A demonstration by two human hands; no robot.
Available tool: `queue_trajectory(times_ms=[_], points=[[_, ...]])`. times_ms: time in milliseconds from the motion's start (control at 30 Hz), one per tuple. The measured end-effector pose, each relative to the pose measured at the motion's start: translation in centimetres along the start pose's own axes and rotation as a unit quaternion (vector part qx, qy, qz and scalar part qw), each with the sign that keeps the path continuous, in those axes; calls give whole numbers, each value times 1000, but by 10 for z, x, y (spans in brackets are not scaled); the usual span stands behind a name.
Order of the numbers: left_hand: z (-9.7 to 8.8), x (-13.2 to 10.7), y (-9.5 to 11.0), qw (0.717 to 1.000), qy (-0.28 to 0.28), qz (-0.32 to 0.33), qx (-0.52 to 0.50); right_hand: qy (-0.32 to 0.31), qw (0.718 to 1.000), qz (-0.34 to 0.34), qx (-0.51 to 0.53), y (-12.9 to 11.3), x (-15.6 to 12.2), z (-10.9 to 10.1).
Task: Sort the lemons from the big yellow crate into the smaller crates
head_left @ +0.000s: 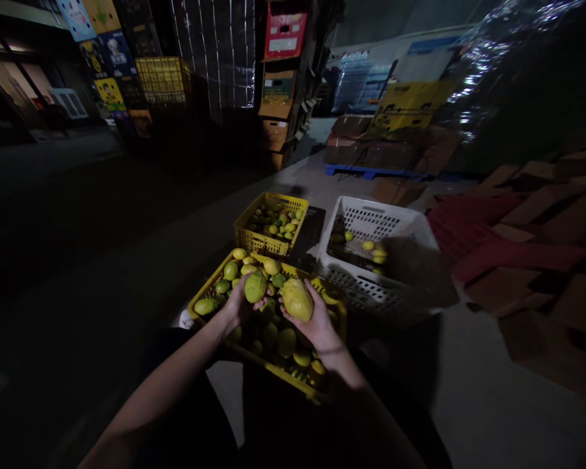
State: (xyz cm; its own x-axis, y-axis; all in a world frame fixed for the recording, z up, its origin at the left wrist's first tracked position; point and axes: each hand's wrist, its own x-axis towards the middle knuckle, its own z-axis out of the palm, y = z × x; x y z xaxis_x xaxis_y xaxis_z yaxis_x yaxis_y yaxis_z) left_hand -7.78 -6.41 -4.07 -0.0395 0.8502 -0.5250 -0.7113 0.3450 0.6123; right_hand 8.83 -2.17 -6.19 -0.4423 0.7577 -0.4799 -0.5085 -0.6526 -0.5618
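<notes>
My left hand [239,305] is closed round a green-yellow lemon [256,287]. In my right hand [318,320] rests a larger, bumpy yellow lemon [297,299], with my fingers curled about its underside and side. Both hands are held above a yellow crate [268,368], which carries many lemons in shades from green to yellow. Some loose lemons [286,342] lie in shadow below my hands. Parts of the crate's contents are hidden by my hands and forearms.
Beyond stands a smaller yellow crate [266,243] of green and yellow lemons. To its right is a white crate [385,279] with several lemons inside. Flattened cardboard [527,286] and red sacking [473,238] lie at right. Stacked boxes [277,98] and a blue pallet [366,172] stand behind.
</notes>
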Motion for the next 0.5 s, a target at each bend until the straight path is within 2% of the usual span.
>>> queue_trajectory(times_ms=[100,267,433,500], points=[[3,-3,-1,1000,12,0,4,-12,1000,-5,-14,4,6,-7],[4,-5,1,999,38,-15,10,-7,997,-72,15,9,12,-14],[2,-3,0,1000,6,-22,20,-14,1000,-9,-20,5,10,-10],[2,-3,0,999,11,-21,25,-9,1000,-2,-29,5,10,-8]])
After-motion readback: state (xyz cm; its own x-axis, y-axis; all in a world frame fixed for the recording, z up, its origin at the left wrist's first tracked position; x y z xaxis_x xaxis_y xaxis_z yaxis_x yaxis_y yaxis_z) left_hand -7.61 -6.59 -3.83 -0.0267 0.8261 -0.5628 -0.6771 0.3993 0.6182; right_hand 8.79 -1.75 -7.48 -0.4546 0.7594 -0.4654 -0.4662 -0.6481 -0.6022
